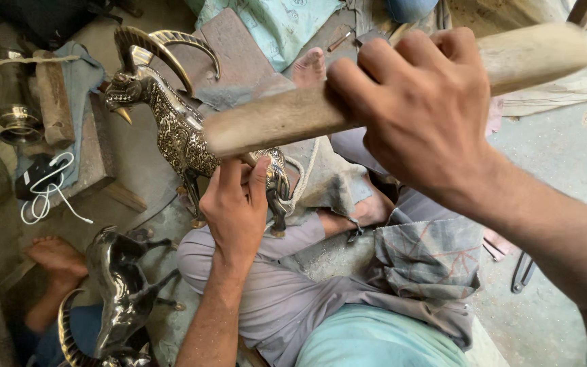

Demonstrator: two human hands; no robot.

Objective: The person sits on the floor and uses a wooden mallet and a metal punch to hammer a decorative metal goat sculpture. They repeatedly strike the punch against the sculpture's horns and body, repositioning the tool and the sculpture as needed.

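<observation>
An engraved brass goat figure with long curved horns stands in front of my lap, head pointing left. My left hand is closed around a thin tool pressed against the goat's back; the tool itself is mostly hidden by my fingers. My right hand grips a thick wooden stick raised above the figure, its blunt end hanging over the goat's back, blurred at its far end. My knees in grey trousers lie beneath, and my bare feet rest beside the goat.
A second, darker goat figure lies at the lower left next to another person's bare foot. A phone with a white cable, a brass vessel and a wooden block sit at left. Cloth lies at top.
</observation>
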